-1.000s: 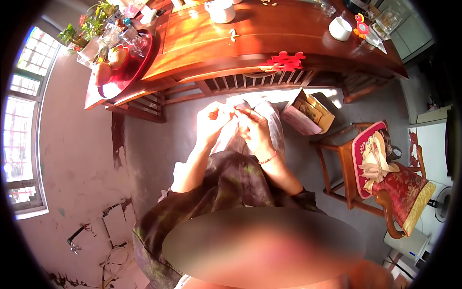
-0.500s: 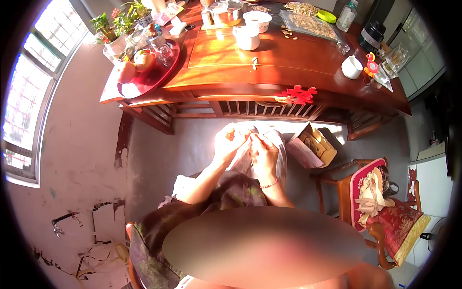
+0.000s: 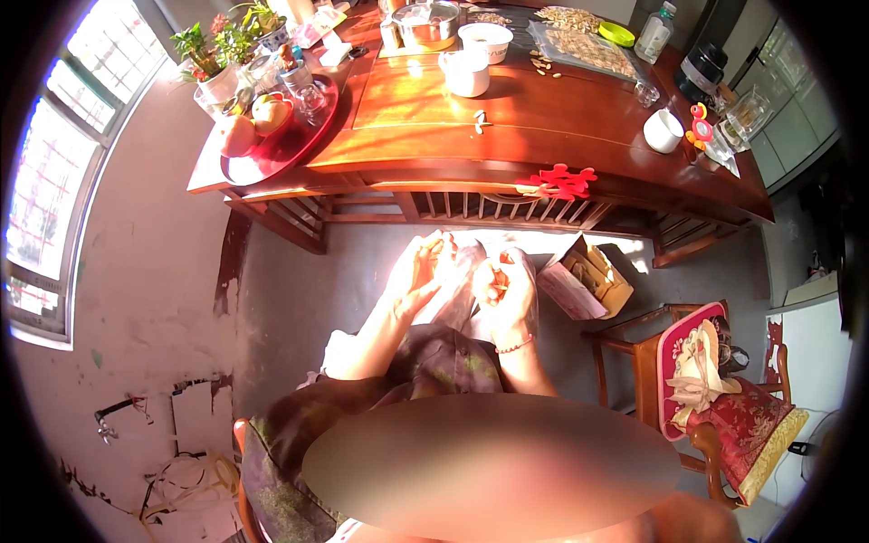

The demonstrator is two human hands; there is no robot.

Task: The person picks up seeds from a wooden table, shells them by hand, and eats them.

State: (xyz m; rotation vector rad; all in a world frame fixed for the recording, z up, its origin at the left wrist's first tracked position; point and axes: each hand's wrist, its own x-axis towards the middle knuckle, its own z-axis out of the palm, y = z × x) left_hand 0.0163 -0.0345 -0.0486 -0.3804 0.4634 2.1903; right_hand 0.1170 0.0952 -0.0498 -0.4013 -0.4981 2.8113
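Above my lap, my left hand [image 3: 422, 271] is raised with its fingers curled and the fingertips drawn together. Whatever it pinches is too small and washed out by sunlight to name. My right hand [image 3: 507, 288], with a beaded bracelet [image 3: 514, 345] at the wrist, is closed beside it, its fingers folded over the palm. Something small and brownish may sit in those fingers, but I cannot make it out. A gap separates the two hands. On the floor right of my right hand stands an opened cardboard box [image 3: 587, 277] with pale brown pieces inside.
Ahead is a red wooden table [image 3: 398, 118] bearing a few peanut-like pods [image 3: 480, 122], a white mug [image 3: 467, 74], a white cup [image 3: 663, 131] and a red tray [image 3: 317, 136] with fruit. A chair [image 3: 647, 371] with a cushion and cloth stands at right.
My hands, close together at the fingertips before, have moved apart. The left went slightly left, the right slightly right with its fingers folding in. The box and table things stay in place.
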